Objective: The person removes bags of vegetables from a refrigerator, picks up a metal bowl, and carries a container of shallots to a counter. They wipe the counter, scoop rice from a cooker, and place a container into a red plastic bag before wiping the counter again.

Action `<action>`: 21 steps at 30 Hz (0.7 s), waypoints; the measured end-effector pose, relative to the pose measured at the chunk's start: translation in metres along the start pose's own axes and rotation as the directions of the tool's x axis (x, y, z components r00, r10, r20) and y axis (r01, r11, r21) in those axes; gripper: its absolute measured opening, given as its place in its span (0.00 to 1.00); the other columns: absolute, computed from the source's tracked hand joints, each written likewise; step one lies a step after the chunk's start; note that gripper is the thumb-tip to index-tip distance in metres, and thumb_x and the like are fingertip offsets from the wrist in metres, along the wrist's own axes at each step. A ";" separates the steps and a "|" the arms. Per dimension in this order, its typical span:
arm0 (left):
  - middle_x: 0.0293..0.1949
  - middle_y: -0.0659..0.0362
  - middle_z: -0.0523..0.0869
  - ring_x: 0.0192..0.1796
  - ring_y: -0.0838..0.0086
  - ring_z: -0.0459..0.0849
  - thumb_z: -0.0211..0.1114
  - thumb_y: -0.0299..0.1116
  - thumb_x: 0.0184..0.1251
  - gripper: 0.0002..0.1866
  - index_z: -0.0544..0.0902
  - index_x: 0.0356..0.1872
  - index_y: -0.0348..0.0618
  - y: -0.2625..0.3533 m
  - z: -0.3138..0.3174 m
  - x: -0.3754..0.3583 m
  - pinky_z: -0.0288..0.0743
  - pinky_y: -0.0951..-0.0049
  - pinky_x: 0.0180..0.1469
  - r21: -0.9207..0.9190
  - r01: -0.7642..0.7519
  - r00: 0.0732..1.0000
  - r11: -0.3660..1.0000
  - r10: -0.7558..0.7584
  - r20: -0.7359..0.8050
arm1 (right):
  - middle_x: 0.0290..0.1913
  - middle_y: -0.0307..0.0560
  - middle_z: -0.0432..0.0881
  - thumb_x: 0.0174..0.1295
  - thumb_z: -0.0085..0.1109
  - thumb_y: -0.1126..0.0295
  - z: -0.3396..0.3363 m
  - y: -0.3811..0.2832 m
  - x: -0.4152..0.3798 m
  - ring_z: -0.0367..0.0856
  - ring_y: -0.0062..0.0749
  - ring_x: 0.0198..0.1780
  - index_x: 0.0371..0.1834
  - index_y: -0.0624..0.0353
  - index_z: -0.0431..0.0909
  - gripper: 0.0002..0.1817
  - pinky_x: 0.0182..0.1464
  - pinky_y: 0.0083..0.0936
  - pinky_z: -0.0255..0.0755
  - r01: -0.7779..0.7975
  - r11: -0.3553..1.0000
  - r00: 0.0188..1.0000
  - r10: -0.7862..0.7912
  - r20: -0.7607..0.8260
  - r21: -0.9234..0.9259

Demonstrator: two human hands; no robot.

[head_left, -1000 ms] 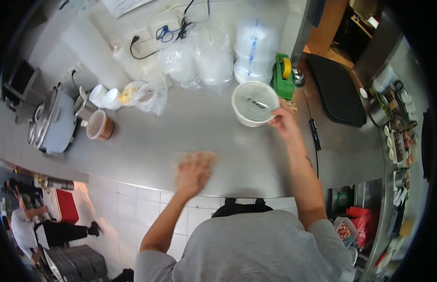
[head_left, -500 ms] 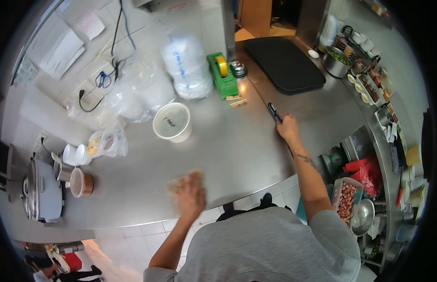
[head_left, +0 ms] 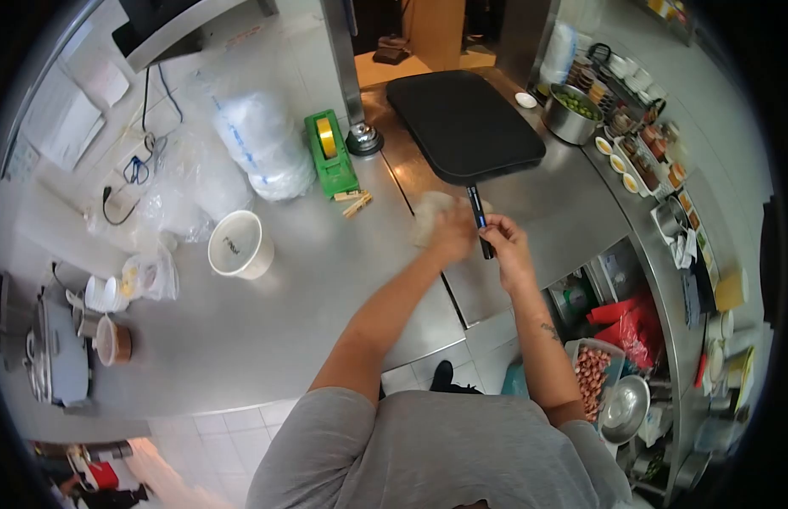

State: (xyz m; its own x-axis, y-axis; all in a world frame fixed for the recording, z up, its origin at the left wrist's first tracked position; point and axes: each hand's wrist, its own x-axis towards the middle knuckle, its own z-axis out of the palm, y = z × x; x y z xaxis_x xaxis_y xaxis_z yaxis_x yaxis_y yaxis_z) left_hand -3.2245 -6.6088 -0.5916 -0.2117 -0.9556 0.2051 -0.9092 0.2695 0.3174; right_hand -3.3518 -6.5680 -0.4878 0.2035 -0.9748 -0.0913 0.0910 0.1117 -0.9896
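On the steel counter [head_left: 326,314], my left hand [head_left: 452,233] presses down on a pale beige cloth [head_left: 430,212]. Its fingers are smeared by motion, but the cloth lies under them. Close beside it, my right hand [head_left: 508,246] pinches a dark marker pen [head_left: 476,210] with light print, held roughly upright above the counter. A black rectangular tray [head_left: 466,123] lies just beyond both hands. To the left stands a white plastic tub [head_left: 240,246] with dark handwriting inside.
A green tape dispenser [head_left: 333,157], a call bell [head_left: 363,139] and clothespins [head_left: 354,203] sit beyond the tub, near bagged plastic containers [head_left: 262,144]. A pot of greens [head_left: 572,114] is at the back right. Below right is a bin of shallots [head_left: 592,377].
My left hand has swept the cloth from the near middle of the counter to the right, beside my right hand. The view has shifted rightward. The marker pen stays in my right hand.
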 end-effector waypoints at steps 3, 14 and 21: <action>0.62 0.49 0.67 0.64 0.55 0.63 0.58 0.36 0.56 0.23 0.74 0.54 0.41 0.059 0.002 -0.047 0.63 0.53 0.51 -0.028 -0.128 0.979 0.991 0.131 0.157 | 0.29 0.33 0.75 0.53 0.58 0.76 -0.010 0.018 0.024 0.70 0.15 0.31 0.41 0.63 0.77 0.11 0.36 0.15 0.64 0.012 1.000 0.996 -0.010 0.091 -0.023; 0.69 0.57 0.60 0.68 0.52 0.60 0.59 0.32 0.58 0.32 0.64 0.66 0.58 0.027 -0.086 -0.293 0.56 0.41 0.62 0.183 0.389 0.911 0.903 -0.407 0.068 | 0.33 0.45 0.79 0.50 0.62 0.71 0.171 0.089 0.048 0.78 0.30 0.34 0.42 0.63 0.77 0.15 0.35 0.24 0.71 0.242 0.907 0.850 -0.027 0.526 -0.345; 0.57 0.39 0.66 0.53 0.50 0.73 0.54 0.25 0.62 0.20 0.75 0.56 0.43 -0.050 -0.189 -0.340 0.68 0.60 0.53 -0.525 0.623 0.407 0.579 -0.814 -0.414 | 0.54 0.52 0.71 0.52 0.60 0.70 0.213 0.101 0.085 0.65 0.47 0.59 0.54 0.60 0.70 0.23 0.56 0.38 0.63 0.696 0.240 0.683 -0.510 0.523 -0.676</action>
State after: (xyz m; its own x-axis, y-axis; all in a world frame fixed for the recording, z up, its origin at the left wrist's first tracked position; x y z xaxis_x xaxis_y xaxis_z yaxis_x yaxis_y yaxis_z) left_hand -3.0394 -6.2751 -0.5024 0.8027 -0.5587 0.2087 -0.4699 -0.3770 0.7981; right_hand -3.1180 -6.5984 -0.5717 0.6020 -0.6220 0.5007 -0.4959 -0.7827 -0.3761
